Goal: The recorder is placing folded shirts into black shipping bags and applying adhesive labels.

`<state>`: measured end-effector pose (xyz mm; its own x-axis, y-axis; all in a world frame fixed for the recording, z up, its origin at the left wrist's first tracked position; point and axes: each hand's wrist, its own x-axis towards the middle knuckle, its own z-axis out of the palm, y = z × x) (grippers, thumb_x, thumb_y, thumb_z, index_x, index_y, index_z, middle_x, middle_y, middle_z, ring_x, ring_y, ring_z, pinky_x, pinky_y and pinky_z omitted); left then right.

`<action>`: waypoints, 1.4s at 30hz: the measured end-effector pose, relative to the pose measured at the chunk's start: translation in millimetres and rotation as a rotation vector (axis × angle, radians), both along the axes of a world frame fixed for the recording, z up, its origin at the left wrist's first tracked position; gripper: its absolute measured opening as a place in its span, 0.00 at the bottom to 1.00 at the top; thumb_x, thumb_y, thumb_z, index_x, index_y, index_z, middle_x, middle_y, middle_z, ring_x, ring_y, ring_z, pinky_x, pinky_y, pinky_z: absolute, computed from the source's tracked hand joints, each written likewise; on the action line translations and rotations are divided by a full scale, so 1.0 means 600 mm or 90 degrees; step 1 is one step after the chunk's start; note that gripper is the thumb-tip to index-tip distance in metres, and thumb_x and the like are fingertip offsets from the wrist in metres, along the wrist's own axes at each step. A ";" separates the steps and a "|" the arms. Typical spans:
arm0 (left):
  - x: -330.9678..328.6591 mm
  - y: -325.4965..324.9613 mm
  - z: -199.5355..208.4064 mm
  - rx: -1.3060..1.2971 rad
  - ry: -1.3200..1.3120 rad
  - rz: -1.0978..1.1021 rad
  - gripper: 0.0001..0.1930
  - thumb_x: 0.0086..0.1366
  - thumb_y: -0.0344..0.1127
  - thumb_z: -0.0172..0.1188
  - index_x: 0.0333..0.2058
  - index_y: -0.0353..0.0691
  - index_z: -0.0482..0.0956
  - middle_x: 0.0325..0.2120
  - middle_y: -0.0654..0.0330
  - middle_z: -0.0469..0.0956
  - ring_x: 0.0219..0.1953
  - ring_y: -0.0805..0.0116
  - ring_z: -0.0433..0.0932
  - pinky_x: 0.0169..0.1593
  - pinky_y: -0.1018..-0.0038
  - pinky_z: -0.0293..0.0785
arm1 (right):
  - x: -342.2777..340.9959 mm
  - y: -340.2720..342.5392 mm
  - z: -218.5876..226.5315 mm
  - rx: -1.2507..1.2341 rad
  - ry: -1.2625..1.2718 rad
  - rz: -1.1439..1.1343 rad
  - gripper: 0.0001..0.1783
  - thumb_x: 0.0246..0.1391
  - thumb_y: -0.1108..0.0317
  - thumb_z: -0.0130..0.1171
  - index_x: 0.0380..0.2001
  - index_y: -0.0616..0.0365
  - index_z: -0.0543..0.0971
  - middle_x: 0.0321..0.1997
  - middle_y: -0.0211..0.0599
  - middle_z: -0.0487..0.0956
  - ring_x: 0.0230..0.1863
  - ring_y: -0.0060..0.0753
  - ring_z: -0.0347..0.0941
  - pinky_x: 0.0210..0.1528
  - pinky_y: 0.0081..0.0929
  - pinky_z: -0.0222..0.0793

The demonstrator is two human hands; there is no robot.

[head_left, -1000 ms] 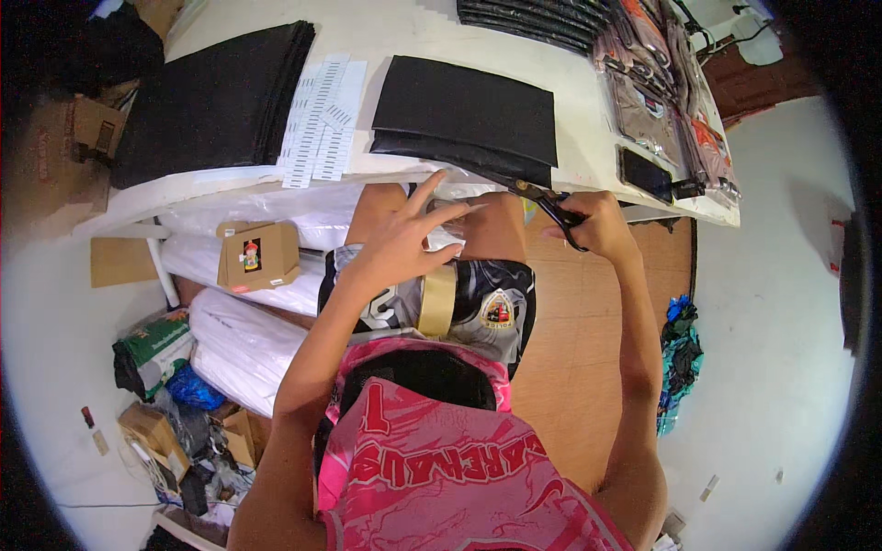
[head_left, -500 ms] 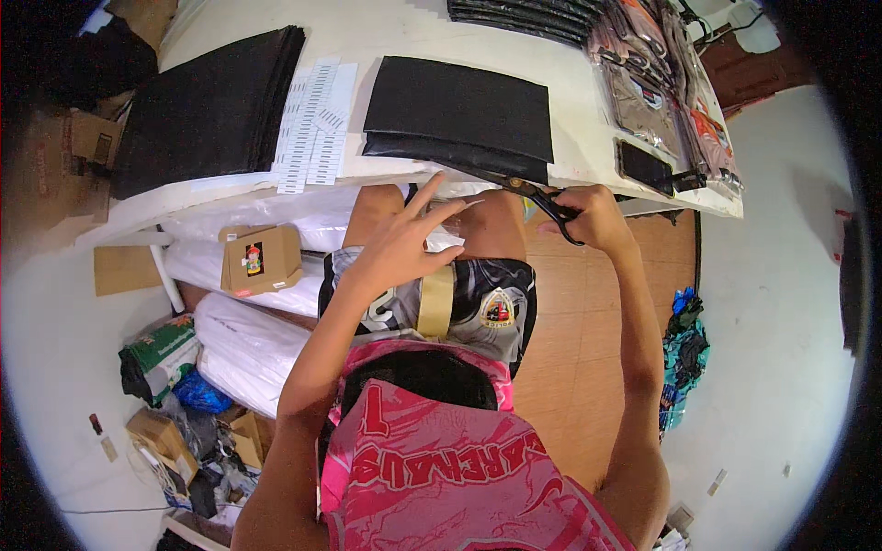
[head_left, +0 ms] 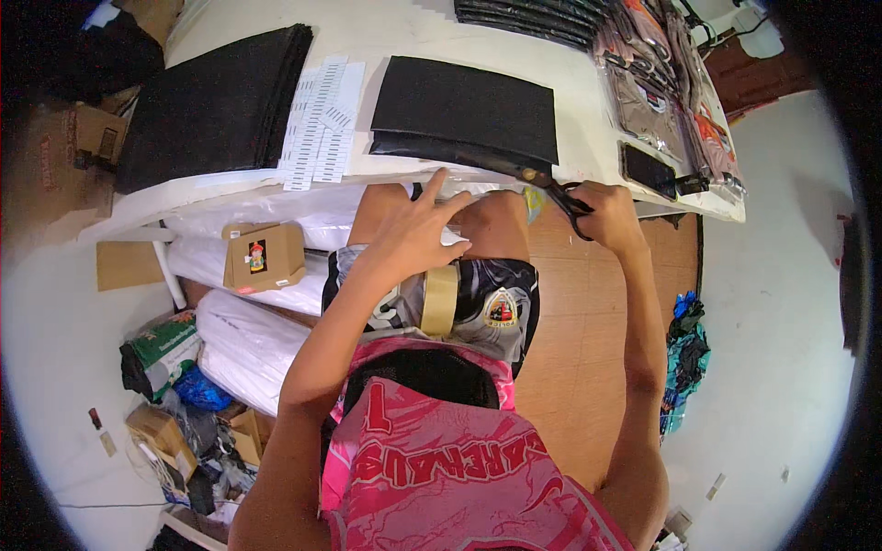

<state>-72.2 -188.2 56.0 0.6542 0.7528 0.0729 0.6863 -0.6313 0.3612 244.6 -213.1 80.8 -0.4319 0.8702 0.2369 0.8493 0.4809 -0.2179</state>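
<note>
My right hand (head_left: 606,219) grips a pair of black scissors (head_left: 557,190) by the handles. Their blades point left along the front edge of a black plastic mailing bag (head_left: 464,110), which lies on the table near me with a fold along its front. My left hand (head_left: 409,234) hovers over my lap, just off the table edge, with its fingers spread. A small white piece (head_left: 452,235) shows beside its fingers; whether it touches them I cannot tell. Across my lap rests a tan roll of tape (head_left: 440,301).
On the white table (head_left: 354,197) are a stack of black bags (head_left: 211,115), sheets of printed labels (head_left: 317,129), a phone (head_left: 647,169) and packed garments (head_left: 648,101). Below stand white wrapped rolls (head_left: 253,344) and a small cardboard box (head_left: 264,260). Bundled cloth (head_left: 684,358) lies by the right wall.
The scissors have moved slightly right and up, and their blades now lie against the bag's front edge. My left hand has shifted a little, its fingers still apart.
</note>
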 end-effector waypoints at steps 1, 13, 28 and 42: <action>0.002 -0.001 0.005 -0.013 0.006 0.000 0.29 0.48 0.54 0.64 0.50 0.56 0.75 0.58 0.50 0.66 0.41 0.54 0.77 0.48 0.61 0.66 | 0.008 -0.002 0.011 0.023 -0.011 -0.026 0.17 0.33 0.64 0.74 0.26 0.62 0.80 0.20 0.41 0.76 0.19 0.41 0.72 0.22 0.30 0.66; -0.045 -0.001 -0.006 -0.177 -0.336 0.058 0.25 0.51 0.42 0.68 0.50 0.46 0.76 0.54 0.49 0.70 0.27 0.58 0.81 0.33 0.70 0.77 | -0.061 -0.083 -0.003 0.116 0.192 -0.235 0.17 0.36 0.63 0.75 0.19 0.62 0.77 0.15 0.38 0.70 0.14 0.31 0.65 0.19 0.29 0.60; -0.154 -0.024 -0.066 -0.097 -0.802 0.524 0.40 0.57 0.24 0.62 0.64 0.38 0.49 0.46 0.49 0.73 0.23 0.78 0.72 0.24 0.84 0.68 | -0.279 -0.182 -0.111 -0.157 0.428 -0.204 0.16 0.34 0.64 0.76 0.19 0.63 0.78 0.16 0.37 0.74 0.16 0.30 0.68 0.21 0.24 0.62; -0.134 0.205 -0.020 0.069 -0.261 0.386 0.55 0.45 0.25 0.70 0.66 0.49 0.42 0.60 0.43 0.53 0.50 0.41 0.72 0.51 0.59 0.73 | -0.296 -0.196 -0.107 -0.162 0.451 -0.149 0.17 0.34 0.63 0.76 0.17 0.60 0.76 0.13 0.37 0.69 0.13 0.32 0.64 0.17 0.27 0.58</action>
<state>-152.9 -65.5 44.2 0.0306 0.9480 0.3168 0.7491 -0.2316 0.6207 67.0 -331.0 16.5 -0.0513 0.9844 0.1683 0.5398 0.1691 -0.8246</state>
